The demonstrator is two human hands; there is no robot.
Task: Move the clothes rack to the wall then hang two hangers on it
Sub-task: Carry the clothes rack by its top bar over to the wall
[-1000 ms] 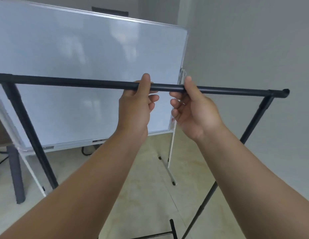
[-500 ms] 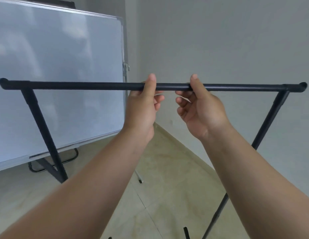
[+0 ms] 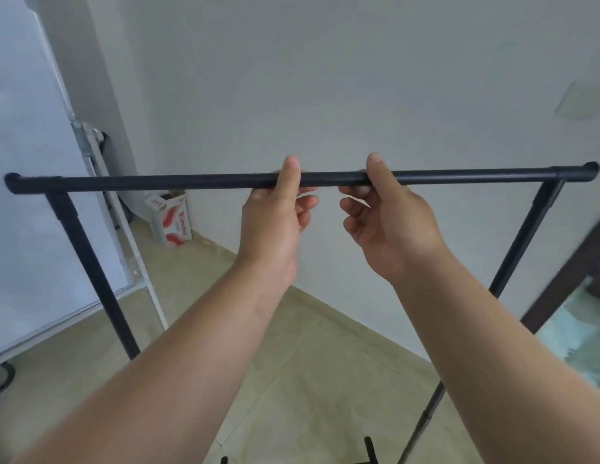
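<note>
Left hand, right hand clamped side by side at centre of black tubular metal clothes rack top bar. Likely light, rigid, balanced; facing plain grey wall.

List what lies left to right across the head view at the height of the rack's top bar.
whiteboard → rack's left post → cardboard box → left hand → right hand → rack's right post

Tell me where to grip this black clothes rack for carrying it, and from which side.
Grip the clothes rack's top bar near its middle, coming from the near side. It is a thin, round, level rod, so fingers wrap it, and a central hold probably balances both legs. The left hand and right hand sit there, thumbs on top.
</note>
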